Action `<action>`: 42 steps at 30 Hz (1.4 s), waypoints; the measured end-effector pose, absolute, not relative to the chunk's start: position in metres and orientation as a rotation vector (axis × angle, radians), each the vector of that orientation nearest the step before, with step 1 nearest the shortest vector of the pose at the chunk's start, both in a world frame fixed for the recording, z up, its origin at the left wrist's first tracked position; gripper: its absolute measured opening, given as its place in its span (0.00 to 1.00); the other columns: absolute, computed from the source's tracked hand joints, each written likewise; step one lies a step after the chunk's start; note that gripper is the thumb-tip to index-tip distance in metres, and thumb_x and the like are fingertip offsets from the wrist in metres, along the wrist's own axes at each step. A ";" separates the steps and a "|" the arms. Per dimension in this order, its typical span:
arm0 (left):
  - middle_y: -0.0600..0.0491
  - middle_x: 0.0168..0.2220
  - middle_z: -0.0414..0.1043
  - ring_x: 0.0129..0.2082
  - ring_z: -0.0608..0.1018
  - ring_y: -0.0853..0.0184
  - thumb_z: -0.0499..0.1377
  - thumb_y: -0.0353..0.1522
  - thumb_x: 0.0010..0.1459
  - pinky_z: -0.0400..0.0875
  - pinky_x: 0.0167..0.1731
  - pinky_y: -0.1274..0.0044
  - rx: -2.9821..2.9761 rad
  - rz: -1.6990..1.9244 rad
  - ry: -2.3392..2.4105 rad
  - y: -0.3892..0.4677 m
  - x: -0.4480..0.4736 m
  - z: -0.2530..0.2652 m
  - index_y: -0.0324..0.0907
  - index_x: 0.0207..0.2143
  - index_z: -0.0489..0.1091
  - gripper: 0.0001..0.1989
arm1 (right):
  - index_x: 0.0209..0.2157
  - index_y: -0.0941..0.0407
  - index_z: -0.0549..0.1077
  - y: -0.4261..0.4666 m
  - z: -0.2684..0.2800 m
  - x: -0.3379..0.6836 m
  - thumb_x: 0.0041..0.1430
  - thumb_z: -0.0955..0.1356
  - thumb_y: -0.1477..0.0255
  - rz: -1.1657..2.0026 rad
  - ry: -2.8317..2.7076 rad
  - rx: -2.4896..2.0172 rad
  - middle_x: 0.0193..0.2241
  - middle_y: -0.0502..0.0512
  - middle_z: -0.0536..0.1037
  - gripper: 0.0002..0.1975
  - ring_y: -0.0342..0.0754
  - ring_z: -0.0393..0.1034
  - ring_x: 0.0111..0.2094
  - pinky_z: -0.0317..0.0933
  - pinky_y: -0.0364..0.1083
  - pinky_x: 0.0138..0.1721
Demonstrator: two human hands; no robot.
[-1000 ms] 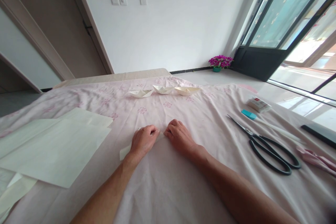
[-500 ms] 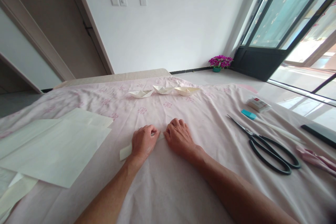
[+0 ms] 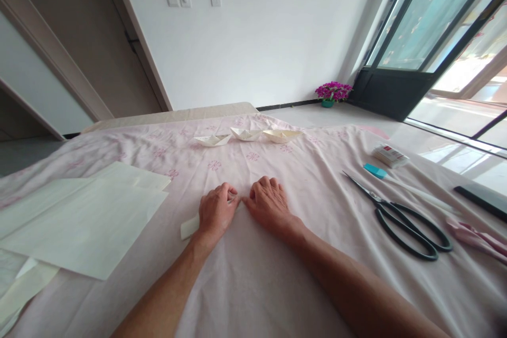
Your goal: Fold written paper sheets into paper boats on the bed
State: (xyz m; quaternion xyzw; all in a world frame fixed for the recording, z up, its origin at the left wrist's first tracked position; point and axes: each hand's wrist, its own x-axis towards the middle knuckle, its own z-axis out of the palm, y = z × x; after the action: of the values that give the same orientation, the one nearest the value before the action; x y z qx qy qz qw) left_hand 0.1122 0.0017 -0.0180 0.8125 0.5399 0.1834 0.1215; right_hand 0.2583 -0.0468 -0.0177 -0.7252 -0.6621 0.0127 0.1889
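Observation:
A narrow folded strip of pale paper [image 3: 189, 227] lies on the pink cloth, mostly covered by my hands. My left hand [image 3: 217, 210] is closed on it, with the strip's end sticking out to the left below the wrist. Close beside it, my right hand [image 3: 268, 200] has its fingers curled down and its thumb at the strip's right part, almost touching the left fingertips. How the paper is folded under the fingers is hidden. Beyond the hands stand three folded paper boats: one on the left [image 3: 213, 140], one in the middle [image 3: 246, 134] and a yellowish one [image 3: 282, 136].
Large sheets of pale paper [image 3: 91, 222] overlap at the left. On the right lie black-handled scissors [image 3: 407, 227], points facing away, a blue-capped item [image 3: 374, 170], a small white packet [image 3: 390, 156], a pink cloth piece [image 3: 477, 238] and a dark flat object [image 3: 484, 202].
My right thumb has shifted slightly left toward the left fingertips, covering the bit of strip that showed between the hands. The other things stay in place.

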 end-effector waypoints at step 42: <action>0.54 0.29 0.74 0.31 0.74 0.69 0.62 0.43 0.51 0.67 0.33 0.80 1.611 0.948 1.017 -0.024 0.081 0.034 0.39 0.32 0.72 0.15 | 0.23 0.56 0.64 -0.070 0.009 0.237 0.61 0.63 0.63 0.598 -1.470 -1.249 0.21 0.46 0.63 0.15 0.41 0.56 0.26 0.52 0.40 0.29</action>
State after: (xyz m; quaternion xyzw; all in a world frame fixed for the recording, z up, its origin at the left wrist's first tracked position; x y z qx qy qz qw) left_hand 0.0805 -0.0241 0.0343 0.6618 0.4178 0.3895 0.4855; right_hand 0.2373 -0.0695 0.0094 -0.5236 -0.6163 0.2509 0.5321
